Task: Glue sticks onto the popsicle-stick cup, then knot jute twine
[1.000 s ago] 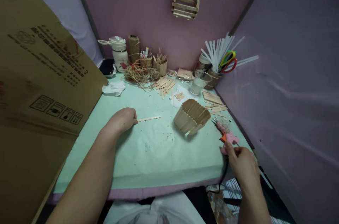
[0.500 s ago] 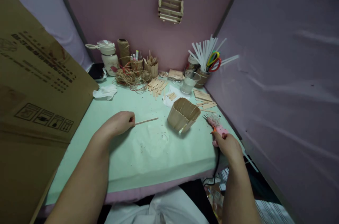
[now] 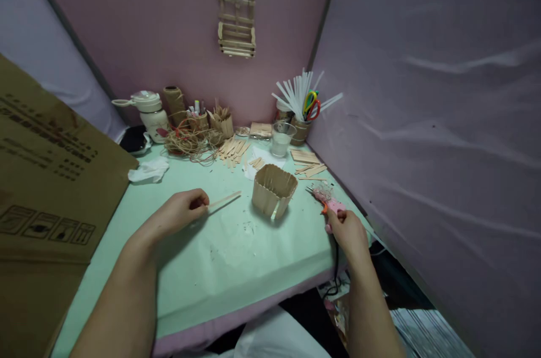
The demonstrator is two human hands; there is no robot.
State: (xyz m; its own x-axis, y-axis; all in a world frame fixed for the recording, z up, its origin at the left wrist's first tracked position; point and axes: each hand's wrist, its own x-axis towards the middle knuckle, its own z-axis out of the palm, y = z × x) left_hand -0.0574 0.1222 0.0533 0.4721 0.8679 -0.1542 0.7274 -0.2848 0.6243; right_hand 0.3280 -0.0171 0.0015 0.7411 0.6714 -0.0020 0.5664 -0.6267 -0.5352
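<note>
Left of basket: holding stick in pinched fingers of left hand. Right of basket: gripping glue gun in closed fingers of right hand.

- Bench, spread with a pale green cloth, dark specks scattered mid-surface
- Slatted wooden basket, standing near the middle, opening up
- Far left: crumpled white tissue, lidded bottle, tangled twine
- Far middle: loose flat sticks, beside white paper
- Far right: clear cup, more sticks near the side edge
</note>
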